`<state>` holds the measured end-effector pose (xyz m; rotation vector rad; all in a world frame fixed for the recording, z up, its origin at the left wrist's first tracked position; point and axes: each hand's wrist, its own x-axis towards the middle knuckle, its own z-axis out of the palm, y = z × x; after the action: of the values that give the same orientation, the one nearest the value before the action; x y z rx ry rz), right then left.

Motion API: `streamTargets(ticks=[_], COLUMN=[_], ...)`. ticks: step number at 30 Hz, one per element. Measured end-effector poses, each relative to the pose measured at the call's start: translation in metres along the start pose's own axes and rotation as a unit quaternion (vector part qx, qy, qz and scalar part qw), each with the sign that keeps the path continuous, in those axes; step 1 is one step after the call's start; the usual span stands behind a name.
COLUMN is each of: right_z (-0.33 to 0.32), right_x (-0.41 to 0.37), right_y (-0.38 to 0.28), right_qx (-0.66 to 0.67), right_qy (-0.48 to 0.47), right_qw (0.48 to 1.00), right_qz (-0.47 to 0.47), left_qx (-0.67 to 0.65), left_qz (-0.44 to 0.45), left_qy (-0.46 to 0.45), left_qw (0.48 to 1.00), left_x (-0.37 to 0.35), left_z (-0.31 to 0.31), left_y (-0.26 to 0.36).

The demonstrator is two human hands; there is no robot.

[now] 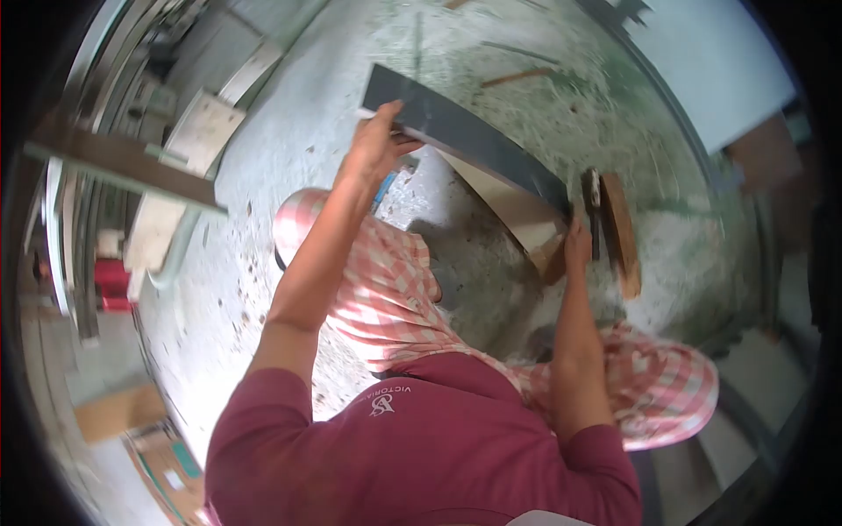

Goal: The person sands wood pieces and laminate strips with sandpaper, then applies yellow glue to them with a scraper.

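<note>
I hold a long dark grey board (465,136) slanted above a dusty concrete floor. My left hand (375,145) grips its upper left end, fingers wrapped over the edge. My right hand (576,241) holds the lower right end, close to a dark tool (593,210) lying on a wooden block (621,232). A pale plywood piece (517,215) shows beneath the board. My knees in pink checked cloth (386,289) are bent below the arms.
Wooden planks and panels (197,131) lean at the left. A cardboard piece (118,412) lies at the lower left. A thin wood strip (517,77) rests on the floor beyond the board. A pale sheet (728,61) fills the upper right.
</note>
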<state>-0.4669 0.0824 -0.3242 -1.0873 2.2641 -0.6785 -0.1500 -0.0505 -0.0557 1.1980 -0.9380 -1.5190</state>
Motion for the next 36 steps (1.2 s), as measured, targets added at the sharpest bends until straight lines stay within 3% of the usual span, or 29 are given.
streamTargets(ticks=[2,3,5,6,8,11,13,15,17,20,25,27,29,31,32,36], right_z=[0.011,0.011,0.005,-0.003,-0.022,-0.029,-0.033,-0.029,-0.023,-0.009,-0.009,-0.009,-0.013,-0.011,-0.006,0.002], right_x=[-0.003,-0.005,0.001,0.005,0.010,0.019,0.018,0.011,0.008,0.015,0.004,-0.006,-0.022,-0.024,-0.021,-0.026], right_y=[-0.017,-0.022,-0.039,-0.044,-0.056,-0.054,-0.053,-0.052,-0.042,-0.018,-0.016,-0.022,-0.030,-0.032,-0.023,0.000], right_qx=[0.101,0.096,0.140,0.139,0.163,0.184,0.190,0.229,0.247,0.259,0.261,0.388,0.377,0.370,0.340,0.230], right_qy=[0.127,0.120,0.198,0.199,0.171,0.199,0.150,0.173,0.153,0.124,0.098,0.059,0.054,0.052,0.047,0.031], right_qw=[0.986,0.987,0.961,0.959,0.969,0.956,0.963,0.952,0.951,0.954,0.957,0.919,0.924,0.926,0.937,0.970], right_qz=[-0.031,-0.051,-0.134,-0.149,-0.074,-0.113,-0.121,-0.107,-0.107,-0.084,-0.079,0.030,0.042,0.055,0.068,0.074], left_qx=[-0.021,-0.033,-0.068,-0.103,-0.165,-0.223,-0.273,-0.380,-0.403,-0.422,-0.493,-0.494,-0.566,-0.598,-0.629,-0.634], left_qz=[-0.018,-0.008,-0.001,0.012,0.044,0.140,0.152,0.195,0.221,0.259,0.208,0.205,0.137,0.111,0.087,0.078], left_qy=[0.012,0.028,0.035,0.058,0.069,0.100,0.129,0.169,0.167,0.264,0.351,0.360,0.424,0.419,0.417,0.360], left_qw=[1.000,0.999,0.997,0.993,0.983,0.959,0.941,0.889,0.872,0.828,0.768,0.764,0.694,0.674,0.650,0.680], left_x=[0.008,0.009,0.015,0.015,0.016,0.001,-0.018,-0.023,-0.028,-0.044,-0.060,-0.063,-0.065,-0.057,-0.062,-0.070], left_z=[-0.009,-0.020,-0.036,-0.044,-0.078,-0.136,-0.169,-0.205,-0.233,-0.250,-0.283,-0.293,-0.294,-0.296,-0.292,-0.275], left_y=[0.007,0.013,0.033,0.045,0.069,0.086,0.083,0.057,0.017,-0.043,-0.166,-0.212,-0.250,-0.284,-0.285,-0.227])
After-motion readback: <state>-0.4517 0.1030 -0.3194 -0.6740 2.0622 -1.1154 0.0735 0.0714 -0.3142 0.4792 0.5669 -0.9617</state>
